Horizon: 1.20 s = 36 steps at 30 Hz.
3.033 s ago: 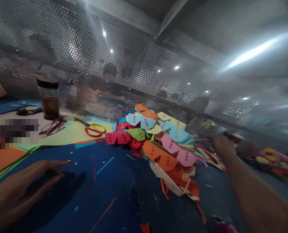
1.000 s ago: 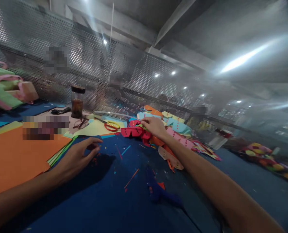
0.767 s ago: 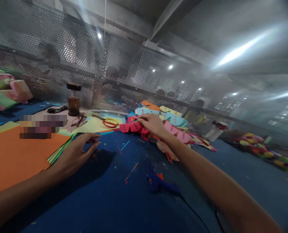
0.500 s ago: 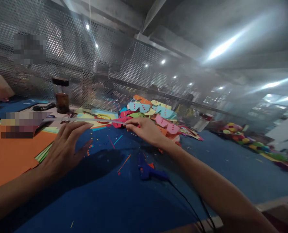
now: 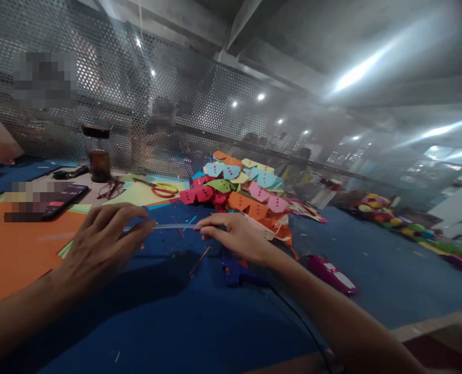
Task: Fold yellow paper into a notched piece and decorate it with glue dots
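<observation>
Now both hands meet over one thing: a thin translucent stick [image 5: 176, 226], which half a second ago only the right hand [image 5: 240, 234] held, farther off and in front of the folded paper pieces [image 5: 234, 187]. Since then it has been brought nearer the wearer, over the blue-topped bench [image 5: 137, 332], and lies roughly level between the two hands. The right thumb and fingertips are pinched together on its right end. The left hand [image 5: 106, 239], well spread half a second ago, has curled inward; thumb and forefinger are slightly parted, with the stick passing between them, though whether they grip it or only guide it cannot be told. Its far end blurs out over the orange sheets [image 5: 16, 259]. The change seems to turn a one-handed carry into two-handed handling. Just below the right hand lies the blue glue gun [image 5: 233, 272], untouched, and a magenta object [image 5: 334, 276], which the right forearm seemingly hid half a second ago, now shows on the bench beyond that arm.
</observation>
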Motion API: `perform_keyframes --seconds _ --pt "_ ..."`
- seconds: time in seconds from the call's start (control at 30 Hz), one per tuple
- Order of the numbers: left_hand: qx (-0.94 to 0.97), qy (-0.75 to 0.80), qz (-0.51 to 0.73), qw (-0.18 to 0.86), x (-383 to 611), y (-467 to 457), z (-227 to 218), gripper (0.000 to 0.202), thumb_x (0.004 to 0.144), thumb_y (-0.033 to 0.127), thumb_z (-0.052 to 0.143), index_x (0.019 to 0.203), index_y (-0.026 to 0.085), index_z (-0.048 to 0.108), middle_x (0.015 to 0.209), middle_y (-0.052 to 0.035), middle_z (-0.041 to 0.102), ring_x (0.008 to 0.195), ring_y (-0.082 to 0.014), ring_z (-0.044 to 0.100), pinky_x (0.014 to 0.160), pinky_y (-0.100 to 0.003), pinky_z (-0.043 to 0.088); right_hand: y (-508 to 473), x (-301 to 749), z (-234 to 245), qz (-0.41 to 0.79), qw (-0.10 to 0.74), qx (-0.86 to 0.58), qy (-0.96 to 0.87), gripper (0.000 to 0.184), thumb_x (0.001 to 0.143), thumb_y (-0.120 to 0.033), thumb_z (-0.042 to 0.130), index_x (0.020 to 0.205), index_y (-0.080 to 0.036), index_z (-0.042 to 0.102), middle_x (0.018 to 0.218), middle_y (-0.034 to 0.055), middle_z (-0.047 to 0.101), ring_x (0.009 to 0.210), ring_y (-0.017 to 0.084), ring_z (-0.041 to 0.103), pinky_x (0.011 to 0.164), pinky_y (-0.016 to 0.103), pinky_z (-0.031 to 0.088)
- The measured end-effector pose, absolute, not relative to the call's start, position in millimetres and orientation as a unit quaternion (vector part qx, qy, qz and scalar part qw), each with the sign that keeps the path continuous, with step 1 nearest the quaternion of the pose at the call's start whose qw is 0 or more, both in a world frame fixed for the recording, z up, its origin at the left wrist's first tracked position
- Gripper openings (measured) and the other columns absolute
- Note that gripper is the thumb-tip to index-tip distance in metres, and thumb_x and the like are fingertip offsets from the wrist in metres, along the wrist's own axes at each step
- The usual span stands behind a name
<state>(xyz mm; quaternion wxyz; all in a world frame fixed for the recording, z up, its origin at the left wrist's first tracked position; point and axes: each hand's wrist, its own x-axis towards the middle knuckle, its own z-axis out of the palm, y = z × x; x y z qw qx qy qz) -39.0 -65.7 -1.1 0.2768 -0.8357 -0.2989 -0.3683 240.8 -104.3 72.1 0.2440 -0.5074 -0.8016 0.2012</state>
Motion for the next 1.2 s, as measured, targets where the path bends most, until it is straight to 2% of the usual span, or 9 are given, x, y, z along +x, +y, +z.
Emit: perform_keyframes --seconds 0.1,0.2,0.37,0.47,0.67,0.8,0.97,1.1,1.2 --pt "-0.859 -0.269 -0.36 0.245 -40 -65 -2 0.032 0.097 0.018 0.038 0.111 0.028 0.066 0.104 -0.0064 0.072 0.093 -0.0262 0.066 0.078 -0.04 0.051 -111 246 70 0.211 0.246 -0.497 -0.805 0.022 0.097 -0.03 0.054 0.106 -0.023 0.074 0.091 0.0 0.077 0.087 0.017 0.071 0.082 0.028 0.052" --pt "-0.865 -0.268 -0.351 0.237 -43 -64 -3 0.035 0.098 0.02 0.035 0.114 0.026 0.065 0.096 -0.0065 0.074 0.081 -0.025 0.069 0.07 -0.038 0.051 -125 260 72 0.146 0.255 -0.517 -0.804 0.029 0.101 -0.038 0.047 0.112 -0.025 0.07 0.103 0.0021 0.076 0.099 0.02 0.068 0.091 0.033 0.049" --pt "-0.841 -0.326 -0.374 0.216 -44 -66 1 0.027 0.097 0.024 0.045 0.11 0.024 0.068 0.098 -0.0061 0.077 0.084 -0.0268 0.072 0.071 -0.037 0.052 -161 298 66 0.083 0.159 -0.625 -0.759 0.034 0.086 -0.052 0.069 0.101 -0.023 0.064 0.106 0.0048 0.069 0.097 0.023 0.064 0.083 0.034 0.048" --pt "-0.834 -0.343 -0.389 0.189 -42 -68 4 0.027 0.099 0.03 0.046 0.112 0.025 0.069 0.098 -0.0057 0.077 0.086 -0.028 0.074 0.071 -0.037 0.053 -177 312 54 0.116 0.09 -0.633 -0.76 0.034 0.084 -0.054 0.07 0.103 -0.026 0.063 0.109 0.0043 0.067 0.101 0.025 0.061 0.085 0.035 0.047" --pt "-0.825 -0.347 -0.397 0.206 -35 -73 9 0.031 0.101 0.029 0.042 0.112 0.023 0.07 0.097 -0.0057 0.078 0.08 -0.0254 0.074 0.065 -0.034 0.051 -185 317 33 0.097 0.077 -0.656 -0.744 0.025 0.089 -0.044 0.066 0.106 -0.025 0.064 0.11 0.0062 0.067 0.104 0.027 0.06 0.09 0.039 0.045" --pt "-0.809 -0.349 -0.411 0.235 -34 -74 12 0.03 0.102 0.028 0.041 0.107 0.019 0.068 0.095 -0.0058 0.078 0.073 -0.0216 0.073 0.058 -0.03 0.045 -182 317 30 0.112 0.139 -0.668 -0.722 0.017 0.092 -0.036 0.059 0.104 -0.024 0.063 0.109 0.0062 0.068 0.103 0.025 0.061 0.09 0.038 0.045" --pt "-0.793 -0.364 -0.441 0.211 -33 -79 17 0.02 0.101 0.026 0.046 0.107 0.021 0.063 0.092 -0.0028 0.077 0.078 -0.0194 0.073 0.065 -0.028 0.044 -161 304 37 0.141 0.286 -0.673 -0.667 0.027 0.088 -0.039 0.057 0.106 -0.021 0.062 0.105 0.007 0.068 0.095 0.024 0.062 0.086 0.037 0.047" --pt "-0.79 -0.336 -0.495 0.138 -25 -87 34 0.02 0.097 0.028 0.05 0.11 0.023 0.065 0.085 -0.0015 0.077 0.07 -0.0181 0.07 0.063 -0.028 0.045 -135 280 45 0.197 0.38 -0.619 -0.659 0.03 0.085 -0.047 0.061 0.098 -0.02 0.064 0.1 0.0063 0.069 0.096 0.025 0.064 0.085 0.037 0.048" --pt "-0.791 -0.351 -0.5 0.02 -17 -94 49 0.024 0.096 0.032 0.049 0.11 0.023 0.067 0.084 -0.0021 0.075 0.068 -0.0179 0.068 0.062 -0.029 0.045 -121 260 48 0.258 0.457 -0.578 -0.625 0.032 0.084 -0.05 0.064 0.098 -0.021 0.065 0.103 0.0062 0.071 0.098 0.024 0.066 0.088 0.036 0.048"
